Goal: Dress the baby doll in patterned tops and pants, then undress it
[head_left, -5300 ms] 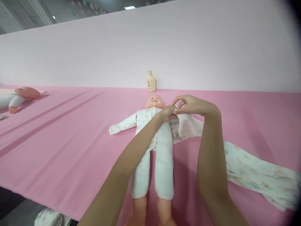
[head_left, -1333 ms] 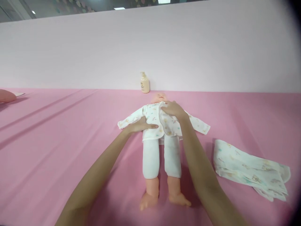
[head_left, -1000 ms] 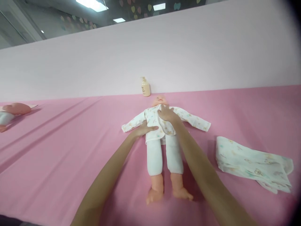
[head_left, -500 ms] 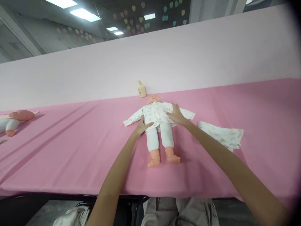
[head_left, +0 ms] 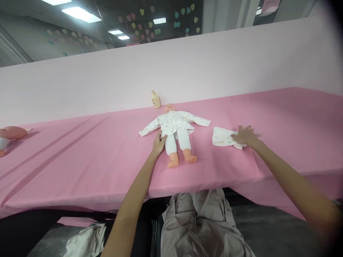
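Observation:
A baby doll lies on its back, feet towards me, in a white patterned long-sleeved top and white leg coverings. The sleeves are spread out to both sides, and no doll hands show at the cuffs. My left hand rests against the doll's hip at the top's hem, thumb apart from the fingers, holding nothing. To the right, a folded white patterned garment lies on the pink-covered table. My right hand is spread over its right end, palm down, covering part of the cloth.
A cream pump bottle stands by the white wall, behind the doll's head. Another doll lies at the far left of the pink cover. White cloth lies below the table edge at lower left.
My right hand has left the doll's top and moved right onto the folded garment. My left hand remains at the doll's side. The view has shifted slightly.

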Motion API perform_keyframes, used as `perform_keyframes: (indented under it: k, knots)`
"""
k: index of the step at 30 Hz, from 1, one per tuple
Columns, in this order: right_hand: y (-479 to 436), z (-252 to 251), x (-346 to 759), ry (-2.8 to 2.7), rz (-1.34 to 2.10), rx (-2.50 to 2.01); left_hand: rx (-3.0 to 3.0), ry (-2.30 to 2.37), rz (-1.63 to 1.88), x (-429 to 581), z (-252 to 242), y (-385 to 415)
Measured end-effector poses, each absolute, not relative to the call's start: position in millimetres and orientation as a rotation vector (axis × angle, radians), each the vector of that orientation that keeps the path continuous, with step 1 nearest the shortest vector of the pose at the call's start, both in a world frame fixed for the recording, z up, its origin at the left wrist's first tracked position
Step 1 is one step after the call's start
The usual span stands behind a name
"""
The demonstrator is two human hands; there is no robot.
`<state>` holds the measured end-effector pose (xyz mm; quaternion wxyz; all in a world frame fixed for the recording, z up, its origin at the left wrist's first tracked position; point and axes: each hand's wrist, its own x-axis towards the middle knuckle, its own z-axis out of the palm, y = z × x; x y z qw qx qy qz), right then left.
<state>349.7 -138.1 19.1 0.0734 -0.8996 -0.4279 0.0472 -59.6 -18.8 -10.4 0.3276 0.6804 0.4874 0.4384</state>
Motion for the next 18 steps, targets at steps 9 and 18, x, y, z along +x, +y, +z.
perform_keyframes:
  k: [9,18]
  knots:
    - [-161.7,8.2,339.3,-1.218,0.093,-2.309,2.028,1.37,1.212,-61.2,-13.8,-22.4]
    - [-153.9,37.3,310.2,-1.19,-0.103,-2.051,2.171,1.453,1.293,-55.7,-4.7,-29.3]
